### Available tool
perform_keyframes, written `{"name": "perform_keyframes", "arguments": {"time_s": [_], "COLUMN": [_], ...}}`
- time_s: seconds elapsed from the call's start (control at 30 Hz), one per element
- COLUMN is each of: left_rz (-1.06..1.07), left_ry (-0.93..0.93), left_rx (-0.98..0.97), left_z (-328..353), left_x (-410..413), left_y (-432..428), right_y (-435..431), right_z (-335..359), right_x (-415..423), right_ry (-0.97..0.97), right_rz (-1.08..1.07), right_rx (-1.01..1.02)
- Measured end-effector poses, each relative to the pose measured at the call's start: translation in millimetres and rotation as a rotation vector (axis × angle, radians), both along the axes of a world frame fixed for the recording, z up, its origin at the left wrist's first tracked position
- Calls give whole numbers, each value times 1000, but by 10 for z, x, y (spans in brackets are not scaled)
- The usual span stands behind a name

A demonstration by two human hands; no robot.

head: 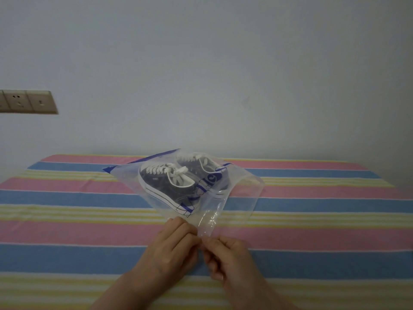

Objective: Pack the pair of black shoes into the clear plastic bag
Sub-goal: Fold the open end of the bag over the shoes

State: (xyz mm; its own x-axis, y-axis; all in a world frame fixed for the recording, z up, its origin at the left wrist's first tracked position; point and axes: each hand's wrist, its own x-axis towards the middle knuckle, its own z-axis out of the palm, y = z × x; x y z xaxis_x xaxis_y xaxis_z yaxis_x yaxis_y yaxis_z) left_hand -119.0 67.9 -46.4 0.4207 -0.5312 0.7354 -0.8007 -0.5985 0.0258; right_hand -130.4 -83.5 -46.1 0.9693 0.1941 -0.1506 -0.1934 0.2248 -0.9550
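The clear plastic bag (241, 198) with blue print and a blue strip along its far edge lies on the striped surface (67, 231). Inside it sit the two black shoes with white laces and white soles, the nearer shoe (163, 182) in front of the farther shoe (196, 164). The bag's near corner tapers toward me. My left hand (172, 247) and my right hand (225, 256) meet at that corner, both pinching the plastic between fingers and thumb.
The pink, blue, yellow and white striped cloth covers the whole flat surface up to a plain pale wall (223, 74). A beige socket panel (26, 101) is mounted on the wall at the left.
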Motion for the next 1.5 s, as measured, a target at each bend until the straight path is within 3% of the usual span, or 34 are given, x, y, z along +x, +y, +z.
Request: {"name": "perform_keyframes", "arguments": {"time_s": [0.87, 1.2, 1.5], "left_rz": [86, 12, -72], "left_ry": [24, 60, 113], "left_rx": [76, -32, -106], "left_z": [13, 5, 21], "left_x": [-44, -41, -4], "left_y": [-86, -2, 58], "right_y": [3, -20, -297], "right_z": [41, 17, 13], "right_x": [30, 55, 443], "right_ry": [160, 145, 151], "right_rz": [-85, -63, -267], "right_rx": [105, 150, 105]}}
